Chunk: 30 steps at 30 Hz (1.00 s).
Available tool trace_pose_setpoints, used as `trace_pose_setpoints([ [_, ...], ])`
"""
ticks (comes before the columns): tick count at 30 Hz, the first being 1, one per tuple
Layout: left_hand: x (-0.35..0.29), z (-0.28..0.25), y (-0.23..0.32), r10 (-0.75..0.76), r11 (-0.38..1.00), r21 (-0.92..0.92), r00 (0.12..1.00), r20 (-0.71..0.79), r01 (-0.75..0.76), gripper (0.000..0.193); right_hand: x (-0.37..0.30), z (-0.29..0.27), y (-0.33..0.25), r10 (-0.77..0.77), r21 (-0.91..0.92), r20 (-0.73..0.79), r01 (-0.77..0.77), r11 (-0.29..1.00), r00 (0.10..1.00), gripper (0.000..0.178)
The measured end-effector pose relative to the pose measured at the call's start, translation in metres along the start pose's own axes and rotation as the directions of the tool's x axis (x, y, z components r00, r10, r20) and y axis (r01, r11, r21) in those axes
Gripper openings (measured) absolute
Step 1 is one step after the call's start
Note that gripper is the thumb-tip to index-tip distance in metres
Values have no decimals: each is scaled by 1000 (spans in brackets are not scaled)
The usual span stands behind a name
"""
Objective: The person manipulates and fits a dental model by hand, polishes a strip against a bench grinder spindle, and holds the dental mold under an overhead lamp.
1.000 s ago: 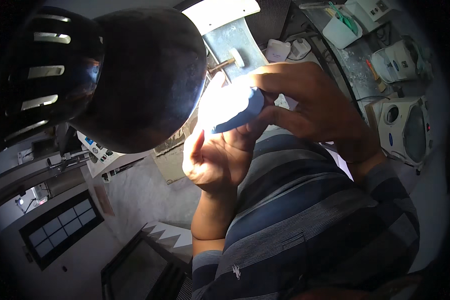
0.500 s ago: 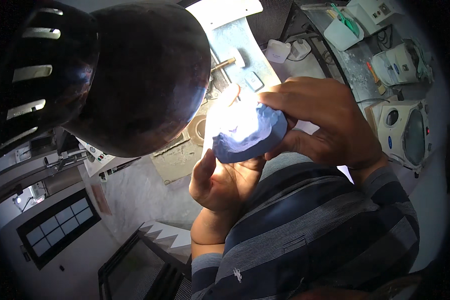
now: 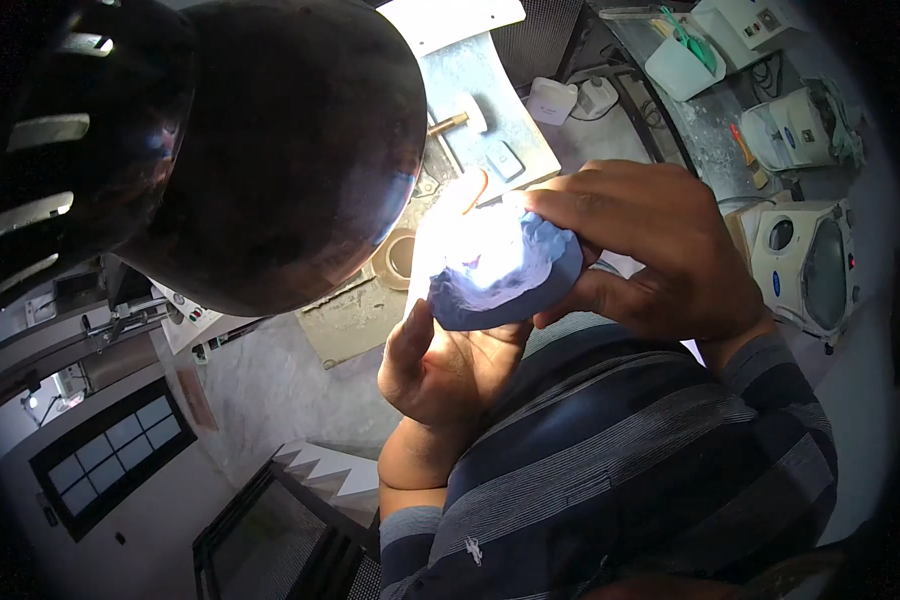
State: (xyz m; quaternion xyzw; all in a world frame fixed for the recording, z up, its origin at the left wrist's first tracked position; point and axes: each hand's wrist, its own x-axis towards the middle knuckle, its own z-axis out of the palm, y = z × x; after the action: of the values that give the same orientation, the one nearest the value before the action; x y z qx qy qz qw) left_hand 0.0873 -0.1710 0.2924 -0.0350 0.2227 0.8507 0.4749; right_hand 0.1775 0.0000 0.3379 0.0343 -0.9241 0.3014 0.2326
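Note:
A blue dental cast [image 3: 515, 307] is held up between my two hands, under bright lamp light. Its inner side and upper part are washed out by glare. My left hand [image 3: 450, 365] supports it from below and the left, with the thumb against its left edge. My right hand [image 3: 660, 250] grips the right side, index finger along the top rim and thumb lower down. Near the right fingertips a thin dark line shows in the glare; I cannot tell whether it is a tool. The black lamp shade [image 3: 300, 150] hangs close to the left of the cast.
Beyond the hands is a lit bench board [image 3: 480, 80] with a brass-coloured rod and white disc [image 3: 460, 119]. A round ring-shaped opening [image 3: 398, 257] lies below the lamp. At right, a counter carries a white tub [image 3: 685, 72] and a white machine with a window [image 3: 805, 265].
The cast has tilted slightly and shifted a little to the right in my hands. The view has moved slightly, and both hands keep their hold.

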Motion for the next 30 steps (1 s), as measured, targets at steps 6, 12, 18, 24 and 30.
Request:
trace_pose_setpoints([
  [6, 0, 1, -1, 15, 1000, -9, 999, -46, -16, 93, 1, 0, -5, 0, -4, 33, 0, 1000, 999, 44],
  [12, 0, -6, 1, -41, 976, -213, 997, 66, 54, 86, -2, 4, -9, -7, -63, 8, 7, 998, 1000, 46],
  [18, -2, -17, -1, 69, 997, 35, 996, 58, -71, 63, -11, 10, -9, -14, -75, 5, 14, 997, 1000, 44],
  [24, -1, -20, -7, 280, 612, 713, 937, 208, -341, 52, -31, 20, -6, -51, -89, 36, 54, 995, 998, 40],
  [30, -11, -9, -4, 121, 776, 617, 991, 52, -127, 74, -45, 24, -9, -51, 44, 38, 49, 998, 998, 34],
])
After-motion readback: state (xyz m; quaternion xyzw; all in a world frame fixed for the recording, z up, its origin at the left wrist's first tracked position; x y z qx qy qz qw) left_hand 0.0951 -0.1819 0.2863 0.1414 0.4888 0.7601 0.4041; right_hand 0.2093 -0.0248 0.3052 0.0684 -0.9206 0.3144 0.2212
